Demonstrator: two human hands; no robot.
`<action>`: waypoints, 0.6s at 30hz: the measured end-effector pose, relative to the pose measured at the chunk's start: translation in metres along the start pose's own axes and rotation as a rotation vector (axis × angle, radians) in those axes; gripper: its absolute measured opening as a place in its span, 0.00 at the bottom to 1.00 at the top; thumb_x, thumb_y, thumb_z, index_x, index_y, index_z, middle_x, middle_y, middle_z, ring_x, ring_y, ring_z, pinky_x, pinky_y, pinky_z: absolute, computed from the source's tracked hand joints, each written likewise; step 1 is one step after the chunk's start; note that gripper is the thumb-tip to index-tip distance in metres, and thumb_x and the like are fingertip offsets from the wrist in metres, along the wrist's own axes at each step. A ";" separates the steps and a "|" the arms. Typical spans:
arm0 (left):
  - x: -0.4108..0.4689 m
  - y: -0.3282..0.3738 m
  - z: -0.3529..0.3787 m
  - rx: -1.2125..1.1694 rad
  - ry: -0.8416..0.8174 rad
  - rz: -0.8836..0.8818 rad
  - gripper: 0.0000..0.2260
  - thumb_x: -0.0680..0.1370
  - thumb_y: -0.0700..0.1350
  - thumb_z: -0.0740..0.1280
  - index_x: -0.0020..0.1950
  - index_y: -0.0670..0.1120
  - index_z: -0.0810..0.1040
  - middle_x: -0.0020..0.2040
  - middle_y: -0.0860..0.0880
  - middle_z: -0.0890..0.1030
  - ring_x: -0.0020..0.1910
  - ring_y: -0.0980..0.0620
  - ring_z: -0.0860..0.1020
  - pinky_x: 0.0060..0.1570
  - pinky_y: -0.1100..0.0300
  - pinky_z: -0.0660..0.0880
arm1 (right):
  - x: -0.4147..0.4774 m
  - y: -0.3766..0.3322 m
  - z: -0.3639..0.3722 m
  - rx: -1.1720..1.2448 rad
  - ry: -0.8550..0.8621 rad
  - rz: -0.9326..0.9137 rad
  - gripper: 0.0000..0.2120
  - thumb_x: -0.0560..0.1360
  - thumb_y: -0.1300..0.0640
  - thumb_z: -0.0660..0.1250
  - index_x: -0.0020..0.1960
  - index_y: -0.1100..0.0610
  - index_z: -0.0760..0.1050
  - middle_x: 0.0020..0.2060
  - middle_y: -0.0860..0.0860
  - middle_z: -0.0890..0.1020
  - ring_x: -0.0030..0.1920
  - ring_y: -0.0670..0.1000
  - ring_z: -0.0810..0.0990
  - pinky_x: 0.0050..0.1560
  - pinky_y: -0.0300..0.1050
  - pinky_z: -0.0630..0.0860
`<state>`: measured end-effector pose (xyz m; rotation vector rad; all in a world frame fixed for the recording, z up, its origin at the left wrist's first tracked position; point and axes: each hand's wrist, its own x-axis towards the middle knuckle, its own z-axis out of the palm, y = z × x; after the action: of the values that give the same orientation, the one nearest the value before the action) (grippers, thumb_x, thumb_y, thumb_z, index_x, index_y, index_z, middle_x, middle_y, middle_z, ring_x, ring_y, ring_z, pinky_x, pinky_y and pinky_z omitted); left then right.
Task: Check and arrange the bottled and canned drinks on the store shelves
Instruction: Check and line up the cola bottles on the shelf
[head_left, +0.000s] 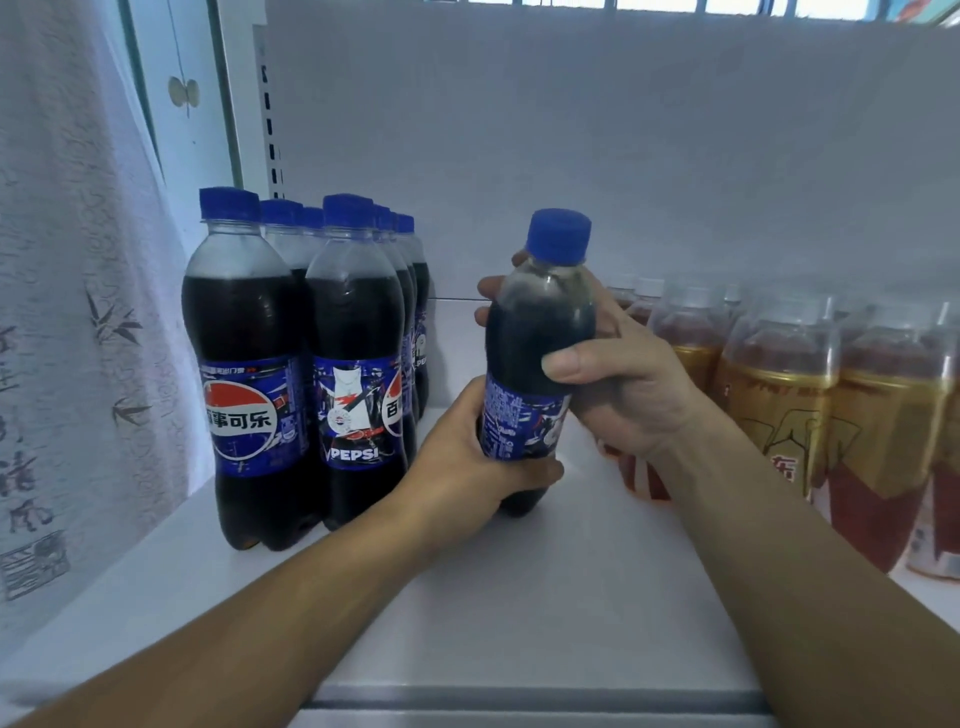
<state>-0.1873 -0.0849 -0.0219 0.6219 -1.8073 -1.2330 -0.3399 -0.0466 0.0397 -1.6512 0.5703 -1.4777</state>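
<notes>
A Pepsi bottle with a blue cap and blue label is held upright just above the white shelf, in the middle of the view. My left hand grips its lower part around the label. My right hand grips its upper body, thumb across the front and fingers wrapped behind. Two rows of matching Pepsi bottles stand at the left of the shelf, running back toward the rear wall.
Several amber tea bottles with gold labels and white caps stand packed at the right, partly behind my right forearm. A white curtain hangs at the far left. The shelf's front edge runs below my arms.
</notes>
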 end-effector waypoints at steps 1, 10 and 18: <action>0.000 0.000 0.000 0.002 0.008 0.010 0.30 0.67 0.34 0.79 0.61 0.56 0.75 0.53 0.54 0.85 0.55 0.53 0.82 0.58 0.55 0.78 | 0.000 0.000 0.001 -0.006 0.008 -0.001 0.33 0.59 0.70 0.70 0.62 0.51 0.75 0.53 0.52 0.84 0.56 0.54 0.83 0.57 0.49 0.81; -0.001 0.003 0.001 0.084 0.091 0.125 0.35 0.72 0.35 0.76 0.69 0.61 0.64 0.58 0.63 0.77 0.56 0.71 0.76 0.54 0.72 0.75 | 0.007 0.005 0.008 -0.147 0.321 0.058 0.34 0.68 0.64 0.75 0.71 0.50 0.70 0.57 0.52 0.82 0.55 0.51 0.84 0.52 0.44 0.81; -0.026 0.024 -0.009 0.602 0.201 0.536 0.32 0.78 0.43 0.70 0.78 0.55 0.61 0.75 0.59 0.62 0.74 0.66 0.59 0.70 0.75 0.54 | -0.005 -0.002 0.009 -0.518 0.222 0.428 0.26 0.73 0.63 0.75 0.67 0.51 0.72 0.56 0.52 0.84 0.57 0.52 0.83 0.58 0.47 0.78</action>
<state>-0.1648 -0.0603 -0.0080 0.5053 -1.9914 -0.2546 -0.3328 -0.0389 0.0383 -1.6022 1.4315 -1.2582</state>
